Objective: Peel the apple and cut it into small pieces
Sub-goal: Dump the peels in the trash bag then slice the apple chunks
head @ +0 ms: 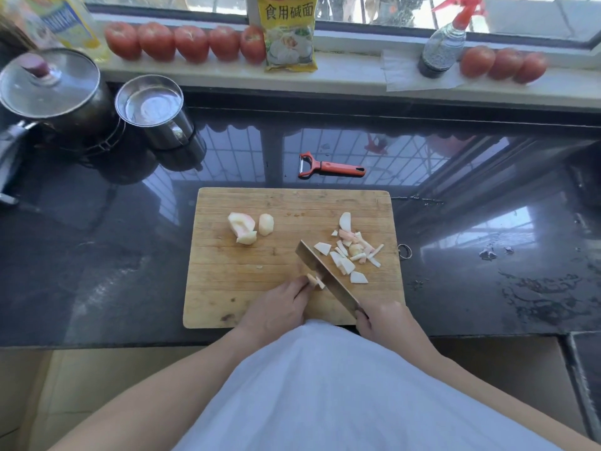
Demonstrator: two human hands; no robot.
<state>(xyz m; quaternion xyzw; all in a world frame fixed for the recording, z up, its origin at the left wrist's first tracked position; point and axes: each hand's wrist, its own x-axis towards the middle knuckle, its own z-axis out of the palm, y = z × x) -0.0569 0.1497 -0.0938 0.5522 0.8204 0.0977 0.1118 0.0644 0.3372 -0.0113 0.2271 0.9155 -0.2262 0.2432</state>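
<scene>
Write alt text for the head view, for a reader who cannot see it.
On a wooden cutting board, the right hand slices with a broad steel knife through a peeled apple piece steadied by the left hand. Small cut bits lie right of the blade, two larger peeled chunks upper left.

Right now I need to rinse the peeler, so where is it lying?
In the head view the peeler lies on the dark counter just beyond the cutting board, its far edge, handle pointing right.

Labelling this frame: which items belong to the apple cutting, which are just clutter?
In use: knife, apple piece being cut, cut bits, uncut chunks, cutting board, peeler.
Clutter: tomatoes, pot, steel cup, spray bottle, yellow packet.
</scene>
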